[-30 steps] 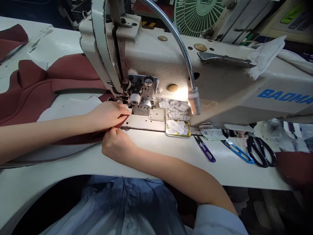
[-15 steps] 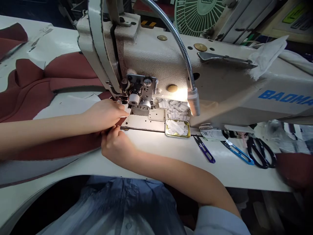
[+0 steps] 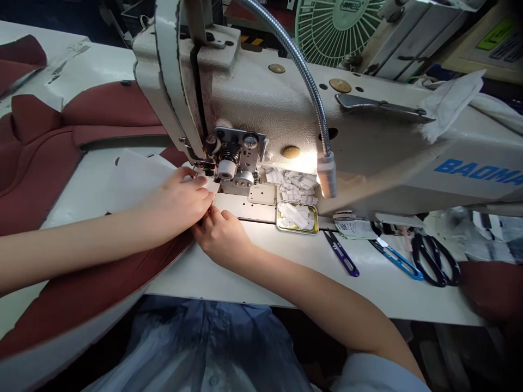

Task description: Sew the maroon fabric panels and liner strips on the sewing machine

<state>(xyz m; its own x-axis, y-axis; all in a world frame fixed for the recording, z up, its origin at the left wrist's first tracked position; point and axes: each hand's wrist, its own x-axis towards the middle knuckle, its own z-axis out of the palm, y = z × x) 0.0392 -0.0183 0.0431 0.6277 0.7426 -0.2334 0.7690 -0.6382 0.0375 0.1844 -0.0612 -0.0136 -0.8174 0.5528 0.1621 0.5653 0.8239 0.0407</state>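
Note:
A cream industrial sewing machine (image 3: 286, 103) fills the middle of the view. My left hand (image 3: 177, 201) lies on dark red fabric (image 3: 93, 288) just left of the presser foot (image 3: 210, 166), fingers curled and pressing the fabric and a small white label down. My right hand (image 3: 223, 234) sits right in front of it on the needle plate (image 3: 241, 207), fingers bent and pinching the fabric's edge. The two hands touch each other. The needle itself is hidden behind my left fingers.
A small brass tin of white labels (image 3: 297, 218) sits right of the plate, with more labels piled behind it. Purple thread snips (image 3: 343, 256), blue snips (image 3: 398, 260) and black scissors (image 3: 435, 261) lie to the right. A gooseneck lamp (image 3: 327, 174) shines down. More red pieces (image 3: 41, 147) lie far left.
The red fabric has slid toward me and to the left, hanging lower over the table edge. My right hand moved right and forward onto the plate; my left hand stayed by the presser foot.

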